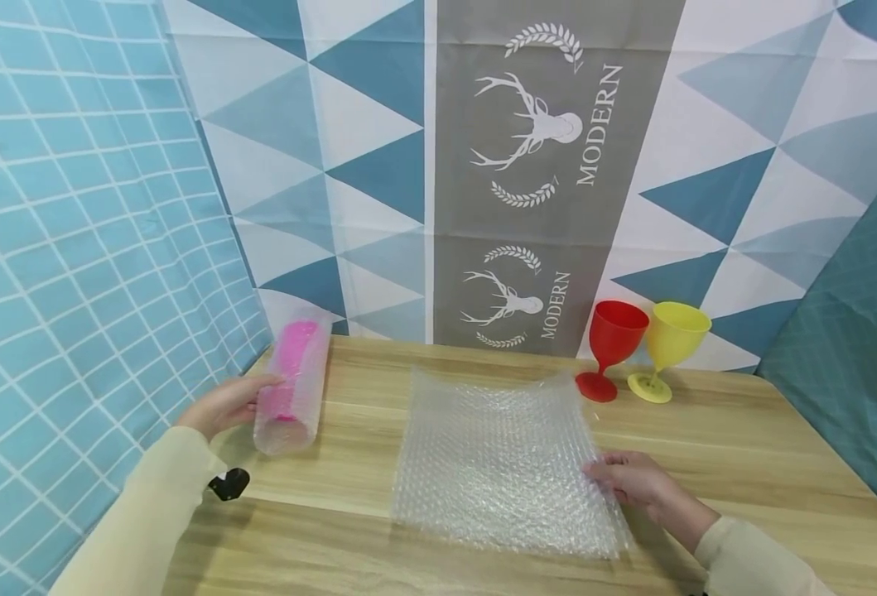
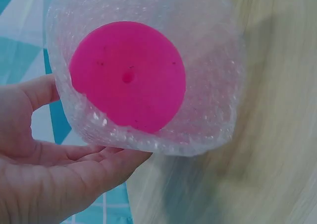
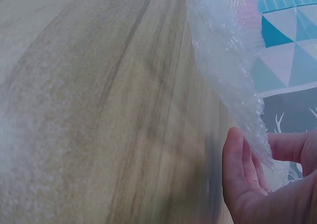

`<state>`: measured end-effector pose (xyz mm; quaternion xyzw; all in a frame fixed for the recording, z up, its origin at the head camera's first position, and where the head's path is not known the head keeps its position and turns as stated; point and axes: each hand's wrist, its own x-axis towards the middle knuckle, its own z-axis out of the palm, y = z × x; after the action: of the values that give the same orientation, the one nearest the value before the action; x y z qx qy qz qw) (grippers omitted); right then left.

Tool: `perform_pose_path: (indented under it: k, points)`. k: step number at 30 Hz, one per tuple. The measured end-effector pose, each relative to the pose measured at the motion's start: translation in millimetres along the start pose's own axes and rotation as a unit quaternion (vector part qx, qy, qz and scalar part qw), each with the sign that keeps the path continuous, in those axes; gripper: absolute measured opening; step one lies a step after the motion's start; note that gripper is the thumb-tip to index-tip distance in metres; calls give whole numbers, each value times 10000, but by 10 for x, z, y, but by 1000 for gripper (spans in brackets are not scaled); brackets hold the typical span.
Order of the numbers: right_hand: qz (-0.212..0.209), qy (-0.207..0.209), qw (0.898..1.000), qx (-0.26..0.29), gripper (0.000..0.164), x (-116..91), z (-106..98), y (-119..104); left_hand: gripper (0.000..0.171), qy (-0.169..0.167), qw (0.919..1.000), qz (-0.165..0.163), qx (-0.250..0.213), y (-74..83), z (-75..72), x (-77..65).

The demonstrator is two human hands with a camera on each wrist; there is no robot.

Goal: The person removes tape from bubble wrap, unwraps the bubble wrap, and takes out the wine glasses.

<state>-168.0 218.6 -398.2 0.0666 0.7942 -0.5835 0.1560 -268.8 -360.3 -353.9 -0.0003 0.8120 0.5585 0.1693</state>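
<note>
At the far left of the head view, a pink goblet [image 1: 289, 372] lies rolled up in bubble wrap. Its round pink foot [image 2: 129, 78] faces the left wrist camera, inside the open end of the roll. My left hand [image 1: 233, 403] grips the roll from its left side, thumb and fingers around the wrap. In the middle of the table, a flat sheet of clear bubble wrap [image 1: 498, 463] is spread out. Its right edge is pinched between the thumb and fingers of my right hand [image 1: 635, 483]. The right wrist view shows that edge raised, with fingers [image 3: 240, 169] beneath it.
A red goblet [image 1: 617, 335] and a yellow goblet [image 1: 677, 331] stand upright at the back right of the wooden table [image 1: 766, 463]. A patterned cloth [image 1: 378, 165] hangs behind the table, and a blue checked cloth [image 1: 73, 248] borders its left side.
</note>
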Motion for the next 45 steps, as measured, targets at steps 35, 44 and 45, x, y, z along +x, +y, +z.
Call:
perform_pose_path:
  k: [35, 44, 45]
  points:
    - [-151, -224, 9995, 177, 6, -7, -3, 46, 54, -375, 9950, 622, -692, 695, 1188, -234]
    - [-191, -346, 9991, 171, 8, -6, -17, 60, 48, -471, 9934, 691, -788, 751, 1480, -321]
    - [-183, -336, 9991, 155, 8, -6, -17, 61, 48, -562, 9923, 713, -845, 755, 1513, -332]
